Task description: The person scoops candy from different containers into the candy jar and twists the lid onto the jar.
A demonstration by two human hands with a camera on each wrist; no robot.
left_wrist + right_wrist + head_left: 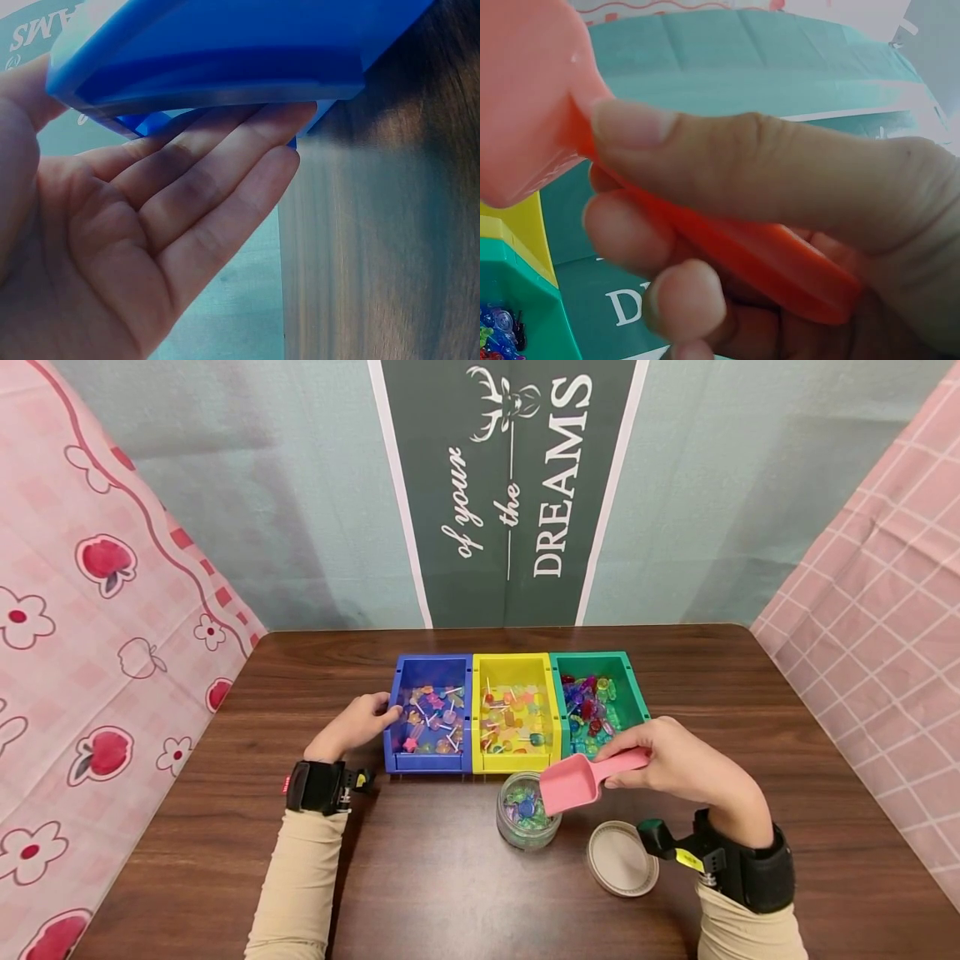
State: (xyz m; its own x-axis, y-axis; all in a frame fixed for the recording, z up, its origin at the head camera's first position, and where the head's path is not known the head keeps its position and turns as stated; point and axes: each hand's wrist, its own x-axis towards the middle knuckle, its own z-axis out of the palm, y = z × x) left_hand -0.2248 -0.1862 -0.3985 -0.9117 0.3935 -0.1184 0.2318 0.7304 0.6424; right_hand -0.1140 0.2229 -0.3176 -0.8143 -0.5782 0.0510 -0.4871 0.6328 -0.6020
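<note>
My left hand [354, 725] holds the left side wall of the blue bin [429, 762], thumb at the rim and fingers against the outside in the left wrist view. Small clear and coloured trinkets [435, 714] lie in that bin. A pink scoop [568, 783] is in my right hand [671, 758], its handle pinched between thumb and fingers in the right wrist view. The scoop's blade is tilted down over the right rim of a clear jar [528, 837], which holds green, blue and purple pieces [525, 806].
A yellow bin [517, 763] and a green bin [637, 693], both with trinkets, stand joined to the blue one. A round lid [622, 860] lies right of the jar on the dark wooden table [420, 877]. Cloth curtains [262, 510] enclose the table.
</note>
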